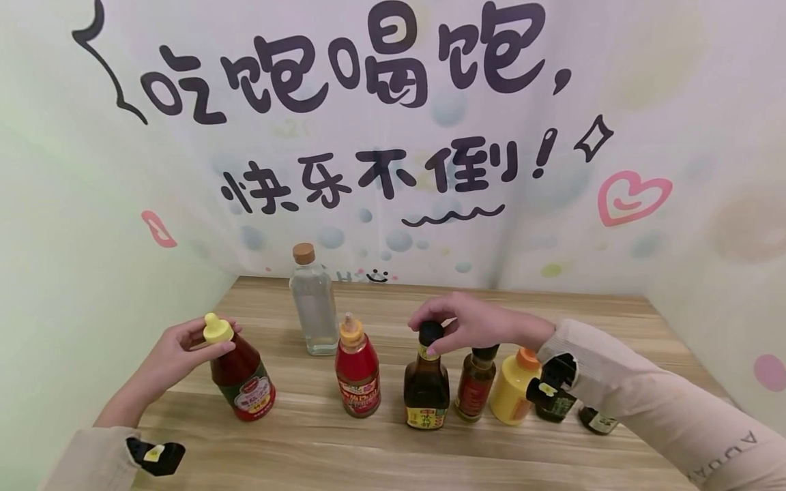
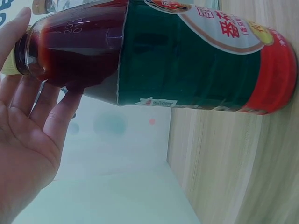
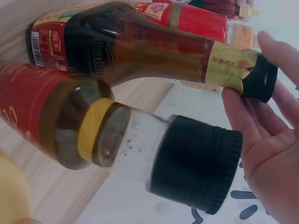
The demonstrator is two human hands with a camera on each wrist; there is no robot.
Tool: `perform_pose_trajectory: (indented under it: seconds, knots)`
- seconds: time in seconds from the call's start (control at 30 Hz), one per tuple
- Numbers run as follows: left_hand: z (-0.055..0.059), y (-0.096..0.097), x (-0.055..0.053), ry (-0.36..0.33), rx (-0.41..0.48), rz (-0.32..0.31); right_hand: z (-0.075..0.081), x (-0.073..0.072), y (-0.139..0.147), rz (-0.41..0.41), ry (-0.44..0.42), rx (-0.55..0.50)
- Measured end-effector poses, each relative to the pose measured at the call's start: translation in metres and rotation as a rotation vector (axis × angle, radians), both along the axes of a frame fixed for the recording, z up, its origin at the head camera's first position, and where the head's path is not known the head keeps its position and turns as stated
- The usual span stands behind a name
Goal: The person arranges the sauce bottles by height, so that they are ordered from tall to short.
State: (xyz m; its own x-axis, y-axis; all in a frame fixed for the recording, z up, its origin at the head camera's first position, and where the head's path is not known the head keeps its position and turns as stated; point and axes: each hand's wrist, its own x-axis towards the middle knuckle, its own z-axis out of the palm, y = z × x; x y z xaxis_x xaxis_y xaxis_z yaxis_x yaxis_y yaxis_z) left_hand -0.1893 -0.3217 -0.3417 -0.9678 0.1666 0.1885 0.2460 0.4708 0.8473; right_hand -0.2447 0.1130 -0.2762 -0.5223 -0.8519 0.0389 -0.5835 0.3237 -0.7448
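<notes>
On the left of the table, a ketchup bottle [image 1: 250, 392] with a yellow nozzle cap stands upright. My left hand [image 1: 175, 358] grips it at the neck just below the cap, thumb on the near side. The left wrist view shows the fingers round the neck of the bottle [image 2: 187, 56], its base on the wood. Right of centre is a dark soy sauce bottle [image 1: 426, 389] with a black cap. The thumb and fingers of my right hand [image 1: 469, 322] hold its cap and upper neck, also visible in the right wrist view on the bottle [image 3: 135, 51].
Between the hands stands a red sauce bottle [image 1: 358, 375], with a clear bottle [image 1: 314, 310] behind it. Close on the soy sauce's right are a red-labelled bottle [image 1: 475, 387] and a yellow bottle [image 1: 514, 392]. Dark bottles [image 1: 597, 420] sit under the right forearm. A printed cloth [image 1: 393, 252] hangs behind.
</notes>
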Motion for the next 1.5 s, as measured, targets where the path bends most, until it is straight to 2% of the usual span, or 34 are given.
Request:
perform_pose_trajectory:
  seconds: [0.4, 0.9, 1.2, 1.5]
  knots:
    - [-0.001, 0.003, 0.003, 0.046, 0.010, 0.013, -0.005, 0.003, 0.001, -0.063, 0.029, -0.006]
    - [-0.005, 0.005, 0.003, 0.103, 0.028, -0.001, -0.007, -0.002, 0.003, -0.042, 0.052, 0.000]
    - [-0.005, 0.004, 0.005, 0.071, 0.025, -0.014, -0.008, -0.002, 0.003, -0.028, 0.048, -0.011]
    - [-0.007, 0.005, 0.007, 0.073, 0.005, 0.042, -0.011, -0.003, 0.002, -0.032, 0.036, -0.030]
